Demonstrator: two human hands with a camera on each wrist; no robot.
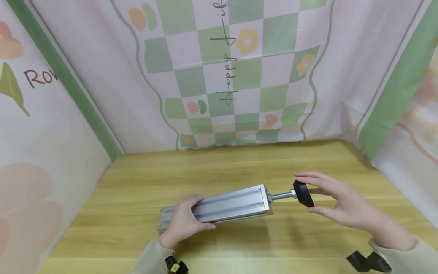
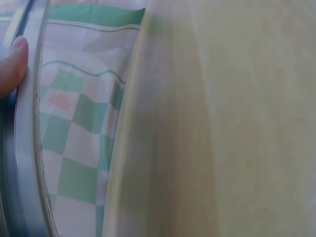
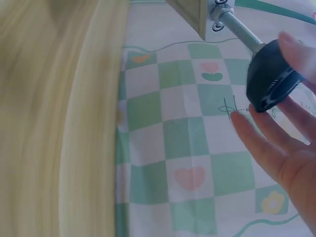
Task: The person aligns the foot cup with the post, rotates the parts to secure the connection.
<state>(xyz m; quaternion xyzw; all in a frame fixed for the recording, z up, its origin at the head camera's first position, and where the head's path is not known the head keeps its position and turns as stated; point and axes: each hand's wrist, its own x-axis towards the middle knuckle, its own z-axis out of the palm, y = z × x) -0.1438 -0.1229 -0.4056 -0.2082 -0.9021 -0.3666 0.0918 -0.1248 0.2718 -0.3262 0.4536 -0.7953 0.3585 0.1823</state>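
Note:
My left hand [image 1: 184, 219] grips a long silver aluminium profile [image 1: 236, 203] near its left end, thumb along the front edge and fingers over the back. From the plate on the profile's right end sticks a threaded rod [image 1: 282, 195] with nuts, carrying a black foot [image 1: 303, 193]. My right hand [image 1: 337, 199] pinches that foot by its rim between thumb and fingers. In the right wrist view the foot [image 3: 271, 76] shows its ribbed underside edge, with fingertips at its rim. The left wrist view shows the profile [image 2: 29, 148] with one fingertip pressed on it.
The wooden table [image 1: 219, 161] lies under both hands, and the profile casts a shadow on it. A checked cloth [image 1: 239, 76] hangs behind the table, with printed cloth on the left [image 1: 27, 152] and right sides. Each wrist wears a small black mount [image 1: 369, 262].

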